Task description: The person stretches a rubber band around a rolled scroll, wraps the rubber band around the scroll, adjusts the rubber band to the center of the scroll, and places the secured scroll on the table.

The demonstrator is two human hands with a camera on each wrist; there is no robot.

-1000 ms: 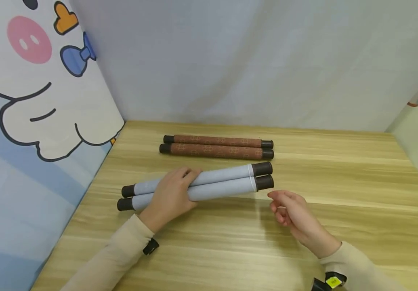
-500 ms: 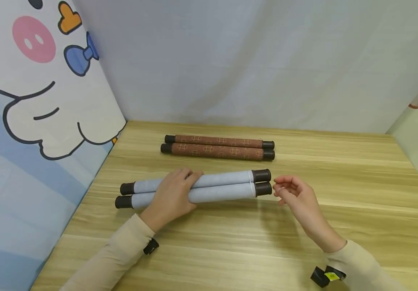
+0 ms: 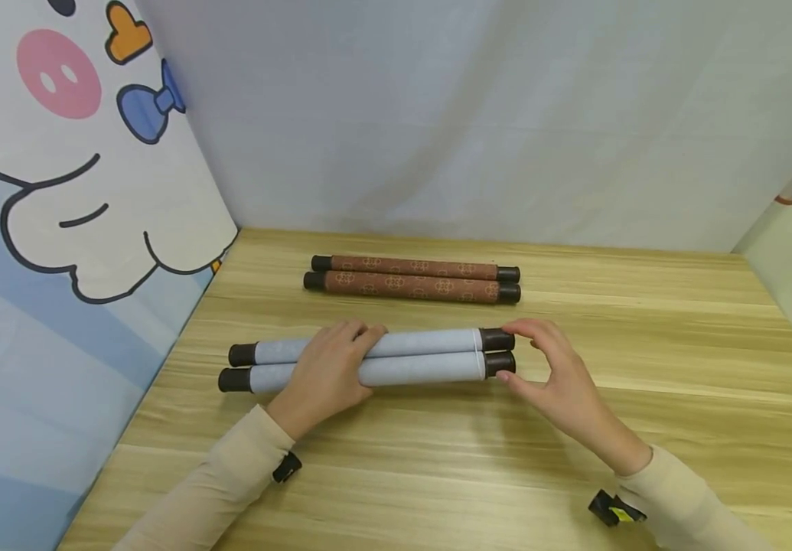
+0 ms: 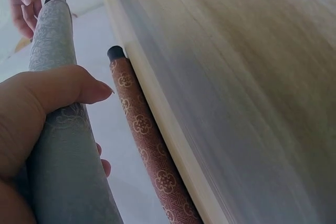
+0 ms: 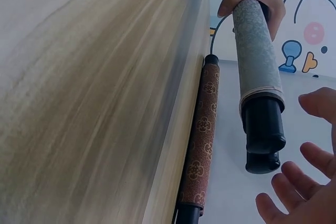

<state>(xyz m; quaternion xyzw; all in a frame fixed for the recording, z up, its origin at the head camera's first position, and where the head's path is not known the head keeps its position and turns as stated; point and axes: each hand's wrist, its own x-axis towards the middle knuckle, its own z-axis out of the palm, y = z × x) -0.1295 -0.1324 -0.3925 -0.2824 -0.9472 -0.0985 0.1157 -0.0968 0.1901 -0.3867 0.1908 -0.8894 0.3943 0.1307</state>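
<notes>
A pale grey-blue double-rolled scroll point(image 3: 423, 370) with dark end knobs is held just above the table in the head view. My left hand point(image 3: 330, 375) grips it left of its middle, thumb on the near side; the left wrist view shows the thumb point(image 4: 79, 85) across the scroll. A thin white band point(image 5: 262, 91) circles both rolls close to the right knobs. My right hand point(image 3: 561, 383) is at that end, its thumb and forefinger spread either side of the knobs. In the right wrist view, its fingers point(image 5: 296, 179) stand apart from the black knobs point(image 5: 264, 129).
Behind lies a second double scroll point(image 3: 409, 286), reddish brown with gold flower patterns and dark knobs, flat on the wood-grain table point(image 3: 643, 337). A pale cloth backdrop point(image 3: 471, 115) rises at the table's far edge. A cartoon-printed cloth point(image 3: 113, 214) hangs along the left side.
The right hand has moved up to the scroll's right end and spread its thumb and forefinger. That end of the scroll has dipped towards me, so it lies more level. The left hand keeps its grip.
</notes>
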